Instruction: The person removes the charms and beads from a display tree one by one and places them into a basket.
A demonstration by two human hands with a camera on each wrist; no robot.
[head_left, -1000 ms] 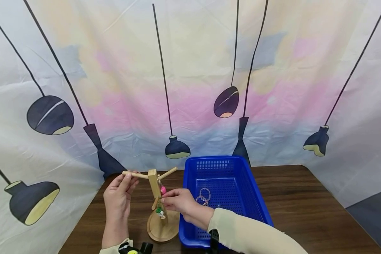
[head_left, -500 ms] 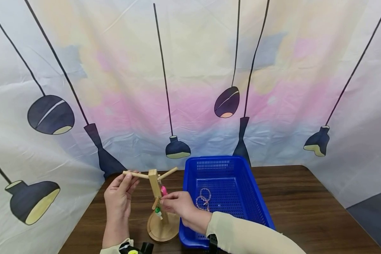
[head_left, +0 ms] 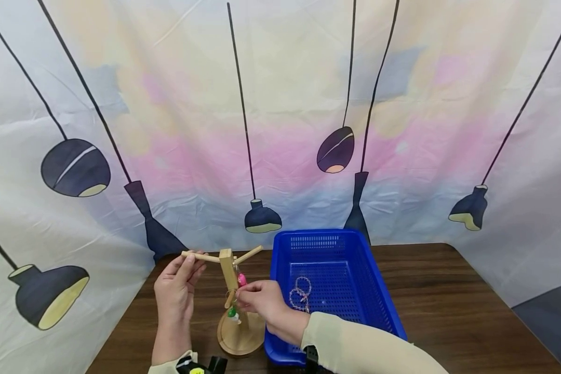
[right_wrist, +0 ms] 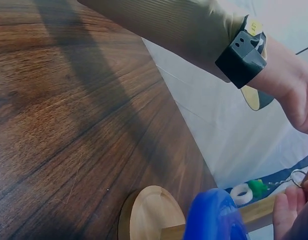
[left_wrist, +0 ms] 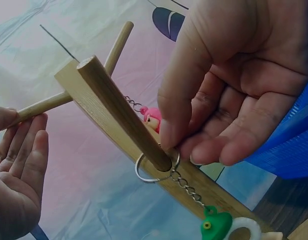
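Observation:
A wooden stand [head_left: 227, 267] with a round base and several pegs stands on the table. My left hand [head_left: 175, 291] pinches the end of its left peg [head_left: 205, 257] between thumb and fingers. At the lower front peg [left_wrist: 124, 112], my right hand [head_left: 266, 301] pinches the metal ring [left_wrist: 140, 172] of a keychain. The ring is around that peg, close to the post. From its chain hangs a green and white figure [left_wrist: 216, 224]. A pink keychain [head_left: 241, 279] hangs from the peg at the back right, partly behind my right hand in the left wrist view.
A blue plastic basket [head_left: 378, 291] stands right of the stand, under my right forearm. Inside it lies a beaded loop [head_left: 301, 298], toward its left side. Behind the brown wooden table [head_left: 430, 291] hangs a cloth printed with lamps.
My right hand has shifted slightly along the lower peg, and the green figure has swung a little to the left and down. My left hand keeps its grip on the left peg.

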